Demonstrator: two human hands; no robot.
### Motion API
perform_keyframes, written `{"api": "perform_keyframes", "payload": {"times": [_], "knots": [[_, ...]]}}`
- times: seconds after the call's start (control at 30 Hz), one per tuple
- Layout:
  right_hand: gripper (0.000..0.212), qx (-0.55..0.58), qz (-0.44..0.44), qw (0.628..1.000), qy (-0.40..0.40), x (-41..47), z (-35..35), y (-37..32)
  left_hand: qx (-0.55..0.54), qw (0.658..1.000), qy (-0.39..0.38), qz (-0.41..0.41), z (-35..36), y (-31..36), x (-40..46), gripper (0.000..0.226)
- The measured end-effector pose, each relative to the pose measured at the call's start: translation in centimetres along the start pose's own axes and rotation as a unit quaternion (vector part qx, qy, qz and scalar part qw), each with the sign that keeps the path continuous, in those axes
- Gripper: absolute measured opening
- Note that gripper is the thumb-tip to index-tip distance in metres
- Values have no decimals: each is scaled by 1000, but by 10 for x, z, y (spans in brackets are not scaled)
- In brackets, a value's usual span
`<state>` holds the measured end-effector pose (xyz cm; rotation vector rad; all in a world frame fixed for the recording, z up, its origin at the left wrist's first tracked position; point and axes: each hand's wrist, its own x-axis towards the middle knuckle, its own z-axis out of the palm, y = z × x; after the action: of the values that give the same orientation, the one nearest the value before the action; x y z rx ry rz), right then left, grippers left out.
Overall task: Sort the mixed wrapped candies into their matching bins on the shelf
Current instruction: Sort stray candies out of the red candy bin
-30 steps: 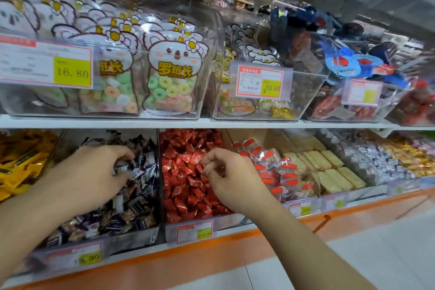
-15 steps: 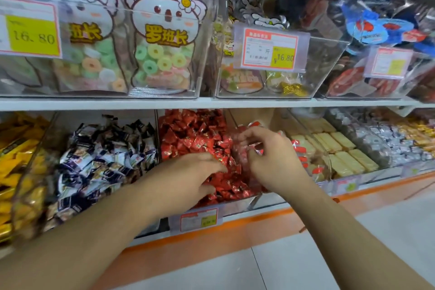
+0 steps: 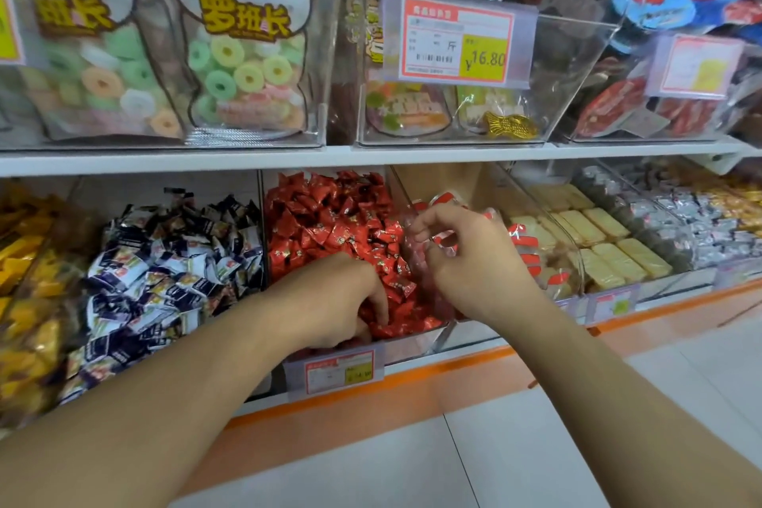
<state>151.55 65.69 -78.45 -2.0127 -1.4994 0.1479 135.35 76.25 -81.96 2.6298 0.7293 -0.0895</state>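
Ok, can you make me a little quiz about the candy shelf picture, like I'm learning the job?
1. True or false: the left hand is down in the bin of red candies.
2. Which sits left of the red candies: A) dark blue and white candies, B) pale yellow bars, C) silver candies?
3. Fill in: the yellow price tag on the upper shelf reads ____.

Key: 1 true. 2 A. 3 16.80.
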Motion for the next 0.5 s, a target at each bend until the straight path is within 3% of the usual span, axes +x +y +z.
{"api": "perform_keyframes", "payload": {"times": [0.3, 0.4, 0.5], "knots": [[25, 13, 0, 1000, -11, -3, -1, 2, -79, 976, 190, -67, -35, -10, -6, 24], [26, 11, -4, 1000, -11, -3, -1, 2, -66, 971, 212, -89, -40, -19, -8, 24], [23, -7, -12, 1000, -10, -2, -1, 0, -38, 978, 187, -82, -37, -27, -11, 27]]}}
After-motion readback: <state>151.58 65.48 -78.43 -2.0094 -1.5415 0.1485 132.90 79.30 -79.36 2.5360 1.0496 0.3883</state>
